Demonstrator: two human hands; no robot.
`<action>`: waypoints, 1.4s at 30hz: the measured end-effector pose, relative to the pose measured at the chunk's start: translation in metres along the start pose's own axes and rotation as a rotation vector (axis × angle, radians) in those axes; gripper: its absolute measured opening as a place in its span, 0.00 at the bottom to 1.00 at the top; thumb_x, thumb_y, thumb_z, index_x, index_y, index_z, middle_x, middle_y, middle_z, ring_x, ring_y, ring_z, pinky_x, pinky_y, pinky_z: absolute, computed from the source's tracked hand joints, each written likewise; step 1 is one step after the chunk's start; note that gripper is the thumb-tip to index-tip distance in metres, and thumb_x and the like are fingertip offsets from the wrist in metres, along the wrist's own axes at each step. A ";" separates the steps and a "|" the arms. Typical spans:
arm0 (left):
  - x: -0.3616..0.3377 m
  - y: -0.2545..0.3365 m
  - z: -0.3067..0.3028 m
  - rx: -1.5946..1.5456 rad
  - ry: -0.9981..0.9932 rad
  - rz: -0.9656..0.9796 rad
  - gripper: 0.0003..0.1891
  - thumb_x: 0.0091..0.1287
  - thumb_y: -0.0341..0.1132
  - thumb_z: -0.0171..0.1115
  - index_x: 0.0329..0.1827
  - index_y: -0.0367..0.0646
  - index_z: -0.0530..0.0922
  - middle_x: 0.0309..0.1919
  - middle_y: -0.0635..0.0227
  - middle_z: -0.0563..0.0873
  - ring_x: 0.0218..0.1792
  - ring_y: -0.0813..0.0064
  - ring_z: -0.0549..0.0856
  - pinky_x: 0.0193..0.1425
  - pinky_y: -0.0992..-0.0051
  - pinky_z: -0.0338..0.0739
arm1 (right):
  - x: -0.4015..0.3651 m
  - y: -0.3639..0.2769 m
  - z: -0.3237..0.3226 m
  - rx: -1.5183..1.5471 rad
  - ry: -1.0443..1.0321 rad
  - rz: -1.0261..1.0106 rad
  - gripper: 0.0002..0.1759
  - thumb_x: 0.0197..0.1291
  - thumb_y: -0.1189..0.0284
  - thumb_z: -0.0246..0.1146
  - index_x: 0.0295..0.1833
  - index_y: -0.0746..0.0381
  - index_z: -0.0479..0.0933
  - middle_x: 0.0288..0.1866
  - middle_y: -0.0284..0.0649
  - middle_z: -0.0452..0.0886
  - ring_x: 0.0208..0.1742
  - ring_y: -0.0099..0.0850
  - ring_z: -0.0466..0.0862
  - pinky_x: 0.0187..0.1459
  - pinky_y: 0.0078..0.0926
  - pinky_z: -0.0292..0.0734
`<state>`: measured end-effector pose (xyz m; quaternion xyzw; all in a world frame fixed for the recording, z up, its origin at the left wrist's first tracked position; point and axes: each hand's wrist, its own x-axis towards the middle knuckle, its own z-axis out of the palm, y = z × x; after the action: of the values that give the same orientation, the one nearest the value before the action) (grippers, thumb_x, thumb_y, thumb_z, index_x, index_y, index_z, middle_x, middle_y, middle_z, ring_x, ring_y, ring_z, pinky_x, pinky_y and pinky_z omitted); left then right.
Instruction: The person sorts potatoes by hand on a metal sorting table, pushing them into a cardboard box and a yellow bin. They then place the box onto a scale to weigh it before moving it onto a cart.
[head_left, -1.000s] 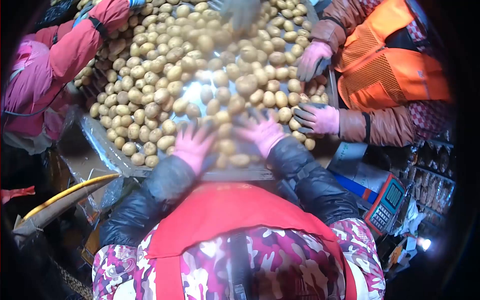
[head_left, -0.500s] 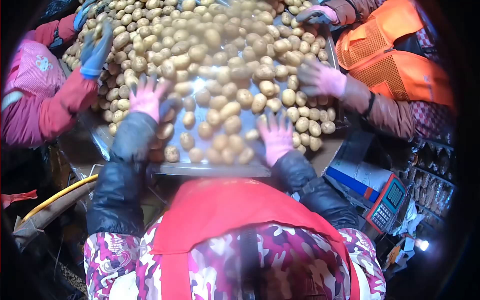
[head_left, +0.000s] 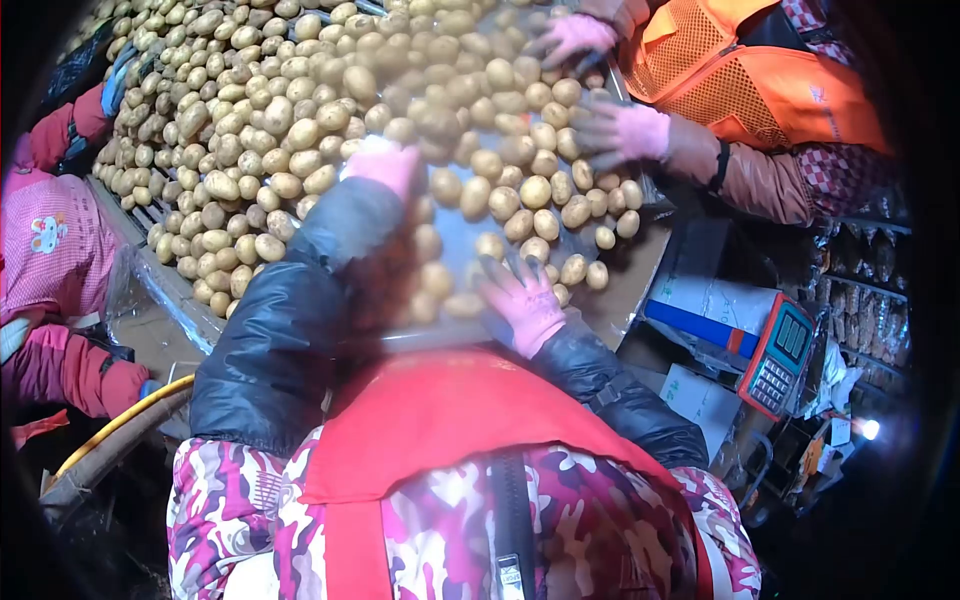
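Potatoes [head_left: 285,187] lie heaped across a grey metal sorting table [head_left: 455,232]. My left hand [head_left: 385,165], in a pink glove, reaches far into the potatoes; its fingers are smeared and partly lost in glare, so their grip does not show. Near the table's front edge, my right hand [head_left: 525,303], in a pink glove with grey fingers, lies with its fingers spread beside a few potatoes. A blurred patch of the camera view covers several potatoes between my two hands.
At right, a co-worker in an orange vest [head_left: 700,75] has both gloved hands [head_left: 625,133] over the potatoes. Another person in pink [head_left: 60,240] stands at left. A red-framed device with keys [head_left: 777,355] sits lower right; a yellow hoop [head_left: 125,425] is lower left.
My left hand has moved forward and right over the table, while my right hand has shifted slightly left and down. The left co-worker's near hand has left the potatoes. The camera view has shifted.
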<state>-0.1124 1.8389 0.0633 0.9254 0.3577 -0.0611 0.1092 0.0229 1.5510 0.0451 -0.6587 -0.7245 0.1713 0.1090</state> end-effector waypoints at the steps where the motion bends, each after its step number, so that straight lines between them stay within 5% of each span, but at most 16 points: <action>1: -0.005 -0.001 -0.013 -0.089 -0.042 0.003 0.22 0.68 0.38 0.66 0.66 0.52 0.81 0.52 0.56 0.88 0.57 0.52 0.87 0.58 0.55 0.83 | 0.001 0.001 -0.003 0.009 0.029 -0.007 0.32 0.60 0.61 0.68 0.71 0.54 0.76 0.76 0.47 0.73 0.73 0.57 0.71 0.73 0.63 0.63; 2: -0.012 -0.004 -0.021 -0.179 -0.088 0.006 0.23 0.68 0.38 0.67 0.67 0.51 0.81 0.53 0.54 0.89 0.58 0.51 0.87 0.59 0.55 0.83 | 0.000 0.002 -0.006 0.022 0.054 -0.013 0.29 0.62 0.61 0.66 0.69 0.54 0.77 0.75 0.47 0.74 0.72 0.55 0.73 0.73 0.60 0.63; 3: -0.021 -0.016 -0.013 -0.329 0.104 0.121 0.26 0.69 0.42 0.71 0.70 0.48 0.80 0.58 0.52 0.88 0.59 0.57 0.88 0.62 0.62 0.83 | 0.001 0.003 -0.010 0.035 0.079 -0.020 0.27 0.64 0.61 0.65 0.68 0.55 0.78 0.74 0.46 0.75 0.71 0.53 0.74 0.74 0.58 0.64; 7: -0.065 -0.028 -0.036 -1.412 -0.176 -0.220 0.31 0.75 0.53 0.66 0.72 0.40 0.77 0.59 0.65 0.86 0.51 0.74 0.85 0.53 0.71 0.82 | 0.021 -0.001 -0.035 0.113 0.225 0.000 0.26 0.63 0.63 0.67 0.65 0.60 0.79 0.65 0.49 0.82 0.64 0.49 0.81 0.68 0.51 0.71; 10: -0.103 -0.014 -0.037 -1.924 -0.082 -0.375 0.30 0.79 0.54 0.59 0.75 0.44 0.76 0.56 0.67 0.87 0.46 0.77 0.85 0.49 0.74 0.82 | 0.040 -0.005 -0.037 0.151 0.262 -0.034 0.27 0.63 0.61 0.67 0.65 0.60 0.79 0.64 0.50 0.82 0.63 0.49 0.82 0.68 0.51 0.72; 13: -0.122 -0.013 -0.040 -2.096 -0.076 -0.462 0.30 0.83 0.56 0.53 0.76 0.41 0.74 0.56 0.63 0.87 0.43 0.73 0.86 0.47 0.72 0.84 | 0.057 -0.011 -0.022 0.193 0.242 -0.124 0.28 0.64 0.59 0.67 0.65 0.61 0.79 0.65 0.49 0.81 0.65 0.50 0.80 0.71 0.55 0.68; 15: -0.128 -0.011 -0.020 -2.068 0.046 -0.478 0.29 0.83 0.55 0.53 0.73 0.41 0.76 0.47 0.64 0.89 0.39 0.71 0.87 0.44 0.72 0.84 | 0.063 -0.020 -0.014 0.164 0.172 -0.164 0.28 0.64 0.57 0.67 0.65 0.60 0.78 0.67 0.48 0.80 0.68 0.49 0.78 0.74 0.58 0.65; 18: -0.138 -0.028 -0.003 -2.223 -0.142 -0.544 0.26 0.82 0.54 0.55 0.66 0.41 0.80 0.40 0.63 0.90 0.36 0.69 0.88 0.39 0.70 0.84 | 0.066 -0.029 0.012 0.126 -0.031 -0.324 0.28 0.64 0.56 0.67 0.66 0.58 0.78 0.67 0.46 0.79 0.69 0.46 0.77 0.74 0.56 0.64; 21: -0.146 -0.005 -0.025 -1.908 -0.006 -0.677 0.26 0.82 0.48 0.56 0.75 0.42 0.74 0.51 0.61 0.88 0.38 0.71 0.87 0.41 0.73 0.84 | 0.060 -0.016 0.010 0.005 -0.003 -0.348 0.27 0.65 0.58 0.65 0.67 0.57 0.76 0.67 0.43 0.79 0.69 0.45 0.77 0.73 0.54 0.65; 25: -0.167 -0.015 0.005 -1.049 0.125 -0.274 0.30 0.78 0.37 0.64 0.80 0.40 0.68 0.61 0.58 0.86 0.59 0.63 0.86 0.61 0.66 0.83 | 0.026 0.004 -0.014 0.055 0.025 -0.154 0.22 0.65 0.61 0.64 0.62 0.57 0.79 0.62 0.42 0.81 0.65 0.43 0.79 0.69 0.52 0.68; 28: -0.188 -0.025 -0.001 -0.471 0.329 -0.034 0.31 0.75 0.37 0.66 0.79 0.41 0.70 0.64 0.53 0.84 0.63 0.53 0.84 0.68 0.61 0.79 | 0.011 0.015 -0.035 0.011 -0.029 -0.039 0.24 0.57 0.64 0.68 0.60 0.56 0.79 0.61 0.43 0.82 0.62 0.44 0.81 0.68 0.53 0.70; 29: -0.198 -0.031 0.006 -0.445 0.295 -0.091 0.33 0.69 0.40 0.71 0.77 0.42 0.73 0.68 0.49 0.80 0.69 0.45 0.78 0.74 0.56 0.73 | 0.007 0.021 -0.036 0.007 -0.028 0.035 0.24 0.58 0.64 0.68 0.60 0.57 0.80 0.60 0.47 0.84 0.60 0.48 0.82 0.64 0.52 0.73; 32: -0.218 -0.041 0.016 -0.130 0.195 -0.133 0.36 0.65 0.45 0.74 0.76 0.44 0.74 0.75 0.50 0.74 0.75 0.44 0.71 0.78 0.48 0.66 | 0.013 0.037 -0.044 0.065 0.202 0.120 0.22 0.62 0.67 0.68 0.62 0.60 0.81 0.56 0.50 0.86 0.55 0.51 0.84 0.59 0.48 0.77; 36: -0.215 -0.025 0.033 -0.013 0.124 -0.192 0.39 0.64 0.50 0.74 0.78 0.48 0.72 0.79 0.50 0.66 0.79 0.37 0.63 0.78 0.35 0.57 | 0.052 0.077 -0.022 -0.067 0.265 0.375 0.23 0.65 0.64 0.66 0.65 0.58 0.79 0.60 0.49 0.84 0.58 0.52 0.84 0.59 0.51 0.78; 39: -0.204 -0.015 0.039 -0.057 0.108 -0.273 0.43 0.63 0.53 0.73 0.81 0.50 0.68 0.81 0.50 0.63 0.81 0.35 0.58 0.78 0.31 0.55 | 0.093 0.075 -0.053 -0.095 -0.009 0.384 0.27 0.64 0.64 0.66 0.68 0.53 0.76 0.58 0.49 0.83 0.58 0.52 0.84 0.56 0.50 0.81; 42: -0.195 -0.016 0.044 -0.027 0.131 -0.250 0.44 0.62 0.55 0.73 0.81 0.51 0.67 0.81 0.51 0.62 0.81 0.35 0.56 0.78 0.29 0.53 | 0.115 0.072 -0.074 -0.208 -0.227 0.408 0.25 0.65 0.61 0.66 0.64 0.60 0.76 0.56 0.52 0.85 0.57 0.51 0.86 0.58 0.50 0.81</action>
<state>-0.2681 1.7130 0.0552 0.8739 0.4776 -0.0087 0.0896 0.1045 1.6777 0.0768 -0.7754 -0.5981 0.1870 -0.0781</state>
